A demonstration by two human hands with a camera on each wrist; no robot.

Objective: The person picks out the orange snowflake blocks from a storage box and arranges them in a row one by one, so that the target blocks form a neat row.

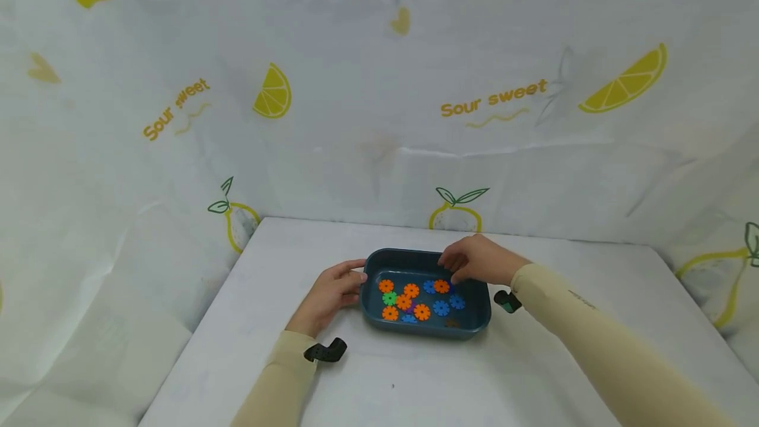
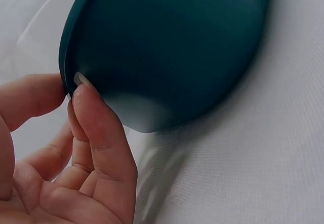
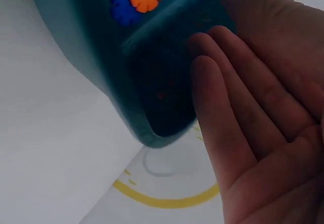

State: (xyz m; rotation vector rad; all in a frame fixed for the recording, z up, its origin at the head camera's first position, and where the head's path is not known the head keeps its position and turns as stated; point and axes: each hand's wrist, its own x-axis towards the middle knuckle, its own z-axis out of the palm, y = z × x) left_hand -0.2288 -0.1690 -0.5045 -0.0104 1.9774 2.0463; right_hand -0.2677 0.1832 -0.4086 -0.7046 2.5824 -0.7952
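Your left hand (image 1: 329,292) pinches the left end wall of the dark teal tray (image 1: 409,329), thumb inside and fingers outside, presumably to steady it on the white counter (image 1: 356,381). Your right hand (image 1: 489,260) reaches over the tray's right end with fingers loosely bent; whether they grasp a piece cannot be determined. The orange, blue and green notched discs (image 1: 421,312) lie inside the tray, its raised walls apparently serving to contain them.

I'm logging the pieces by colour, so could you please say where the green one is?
In the head view, the green piece lies near the left end of the dark tray, among orange pieces.
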